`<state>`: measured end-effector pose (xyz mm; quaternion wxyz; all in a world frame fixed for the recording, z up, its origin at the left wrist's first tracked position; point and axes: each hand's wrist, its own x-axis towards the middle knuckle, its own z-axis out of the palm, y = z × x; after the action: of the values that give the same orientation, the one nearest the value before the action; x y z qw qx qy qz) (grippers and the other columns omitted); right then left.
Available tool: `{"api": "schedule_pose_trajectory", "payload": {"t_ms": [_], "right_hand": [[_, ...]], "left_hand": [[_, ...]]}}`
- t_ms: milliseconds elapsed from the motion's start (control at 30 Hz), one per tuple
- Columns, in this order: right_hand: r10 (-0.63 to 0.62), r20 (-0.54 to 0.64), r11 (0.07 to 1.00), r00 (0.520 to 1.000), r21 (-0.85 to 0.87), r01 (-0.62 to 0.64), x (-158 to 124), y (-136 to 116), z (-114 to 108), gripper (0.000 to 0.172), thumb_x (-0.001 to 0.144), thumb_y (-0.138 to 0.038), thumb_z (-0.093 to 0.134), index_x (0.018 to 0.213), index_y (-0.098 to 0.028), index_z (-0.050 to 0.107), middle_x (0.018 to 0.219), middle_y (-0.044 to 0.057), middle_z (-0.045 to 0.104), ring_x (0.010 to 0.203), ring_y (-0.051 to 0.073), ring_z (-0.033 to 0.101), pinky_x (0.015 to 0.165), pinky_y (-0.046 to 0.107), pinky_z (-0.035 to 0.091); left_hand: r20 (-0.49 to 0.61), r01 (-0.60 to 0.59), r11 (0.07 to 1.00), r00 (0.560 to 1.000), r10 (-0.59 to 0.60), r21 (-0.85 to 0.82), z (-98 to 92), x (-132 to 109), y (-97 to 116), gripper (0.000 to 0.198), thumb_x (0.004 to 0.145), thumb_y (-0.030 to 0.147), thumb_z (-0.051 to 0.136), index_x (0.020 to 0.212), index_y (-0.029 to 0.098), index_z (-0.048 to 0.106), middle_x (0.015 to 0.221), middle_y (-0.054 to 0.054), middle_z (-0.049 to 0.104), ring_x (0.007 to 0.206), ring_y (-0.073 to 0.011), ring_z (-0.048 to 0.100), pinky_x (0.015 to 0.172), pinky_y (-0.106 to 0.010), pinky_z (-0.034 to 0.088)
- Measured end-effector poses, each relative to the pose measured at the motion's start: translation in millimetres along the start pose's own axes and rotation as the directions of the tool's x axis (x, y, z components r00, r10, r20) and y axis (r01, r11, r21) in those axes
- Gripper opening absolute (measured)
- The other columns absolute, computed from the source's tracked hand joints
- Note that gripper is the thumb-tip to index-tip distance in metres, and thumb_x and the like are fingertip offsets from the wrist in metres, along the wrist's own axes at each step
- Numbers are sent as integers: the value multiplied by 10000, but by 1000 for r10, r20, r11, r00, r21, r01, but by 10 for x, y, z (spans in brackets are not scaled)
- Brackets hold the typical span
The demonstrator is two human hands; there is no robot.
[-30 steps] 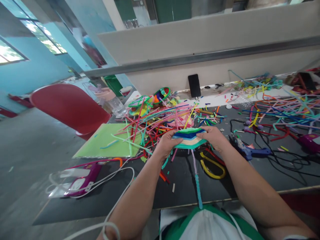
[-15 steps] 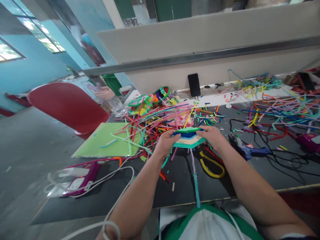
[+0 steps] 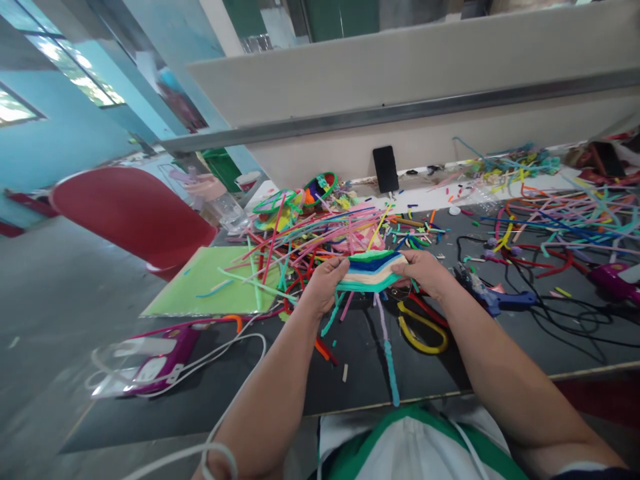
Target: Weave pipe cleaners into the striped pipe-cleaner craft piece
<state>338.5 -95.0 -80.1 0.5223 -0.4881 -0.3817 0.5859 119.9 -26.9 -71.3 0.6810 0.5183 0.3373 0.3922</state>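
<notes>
A striped piece of joined pipe cleaners (image 3: 373, 272), banded green, dark blue, light blue, cream and teal, is held up over the table between my two hands. My left hand (image 3: 325, 283) pinches its left edge, and my right hand (image 3: 423, 272) grips the right edge with the thumb on the front. Below it hangs or lies a lilac and light-blue pipe cleaner strand (image 3: 389, 360); whether it joins the piece I cannot tell. Yellow-handled scissors (image 3: 424, 340) lie under my right wrist. A heap of loose pipe cleaners (image 3: 320, 230) spreads behind the piece.
On the left lie a green sheet (image 3: 200, 273) and a purple device (image 3: 163, 360) with white cable. A blue glue gun (image 3: 510, 301) and black cords are at right. A phone (image 3: 385, 169) leans on the partition. A water bottle (image 3: 220, 200) stands near the red chair (image 3: 130, 213).
The striped piece has tilted so more of its face shows, and it has shifted slightly left. Both hands keep their hold. The whole view has drifted a little.
</notes>
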Motion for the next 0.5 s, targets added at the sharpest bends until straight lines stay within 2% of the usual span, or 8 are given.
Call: {"api": "schedule_pose_trajectory", "payload": {"t_ms": [133,267,367,500], "right_hand": [[-42,-9,994,999,101,43,0,-53,-67,347,587,-288,791,885,-154,674,778,39,732,631,166,687,597,271,577],[-106,-83,975,991,189,121,-3,-123,-139,367,577,-291,806,897,-170,672,820,50,738,638,183,694,613,304,582],[-141,-114,969,983,190,161,-8,-148,-144,337,574,-296,808,857,-167,677,798,44,738,626,184,691,600,306,580],[-138,-110,970,984,187,157,-7,-135,-117,311,574,-282,811,827,-169,671,774,34,735,610,177,686,575,286,571]], "left_hand": [[30,102,979,995,-98,-178,-31,-8,63,464,809,551,545,945,115,634,781,-74,700,686,-178,674,696,-327,556],[126,175,921,982,-139,-348,-44,-7,107,631,831,660,356,1048,119,597,911,-139,703,897,-265,680,824,-452,534],[111,176,920,983,-146,-349,-35,8,70,550,842,606,425,1019,116,600,950,-167,700,969,-285,663,860,-452,520],[58,90,959,995,-77,-270,-27,21,-10,333,819,393,615,994,110,607,898,-148,715,913,-273,683,858,-438,526]]}}
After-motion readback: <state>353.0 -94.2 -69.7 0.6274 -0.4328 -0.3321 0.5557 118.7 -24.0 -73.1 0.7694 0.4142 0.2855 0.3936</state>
